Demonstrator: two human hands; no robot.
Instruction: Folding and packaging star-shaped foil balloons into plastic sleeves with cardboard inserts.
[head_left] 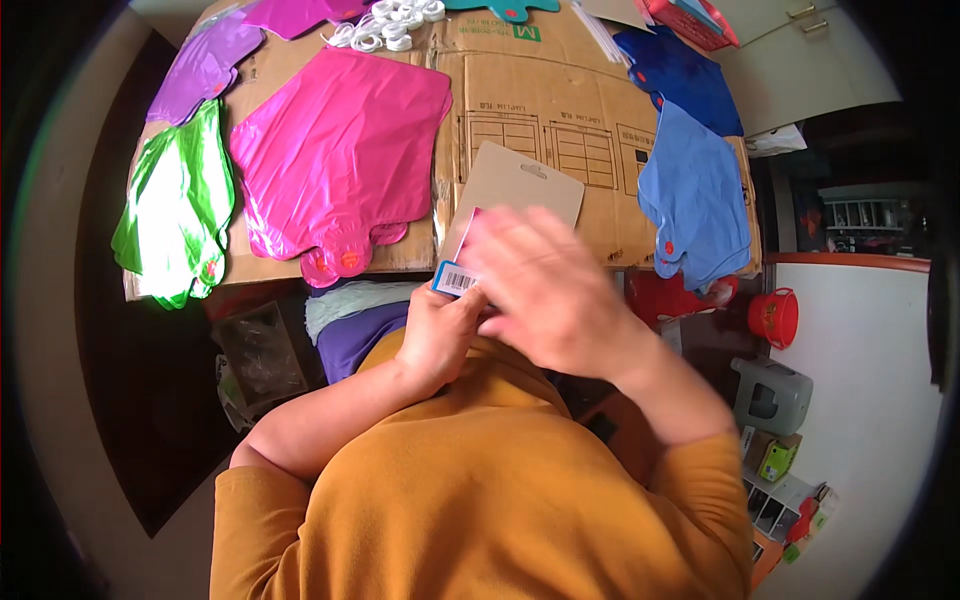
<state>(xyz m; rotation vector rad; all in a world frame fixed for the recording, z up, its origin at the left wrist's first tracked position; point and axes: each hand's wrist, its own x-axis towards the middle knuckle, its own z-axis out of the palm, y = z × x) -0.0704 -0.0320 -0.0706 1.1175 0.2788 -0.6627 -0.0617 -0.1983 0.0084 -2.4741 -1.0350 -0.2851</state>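
Nearest the body, in front of the mustard-coloured sleeved top [440, 480], the left hand [437, 325] grasps a small blue-edged card with a barcode panel [457, 280], thumb pressed near its lower end. The right hand [545, 285] spreads over the upper part of this card; its fingers are blurred and cover the contact, so whether they grip it cannot be told. The step in hand appears to be two-handed handling of the card, perhaps opening or sorting it; the next move seems to call for a steady left pinch and a clear view past the right fingers.

Just beyond, a beige flat card with a hang slot [535, 185] shows partly behind the right hand; whether it is held or lies flat is unclear. Both hands work at the front edge of a brown printed cardboard surface [480, 85], where a dropped piece could slip off. To the left, a bright pink foil shape [340, 150] and a shiny green foil shape [180, 205] reach over that edge; to the right, so does a pale-blue foil shape [697, 190]. Printed cardboard between the beige card and the pale-blue shape offers the widest room for moving. At the far side lie coiled white ribbons [395, 25].
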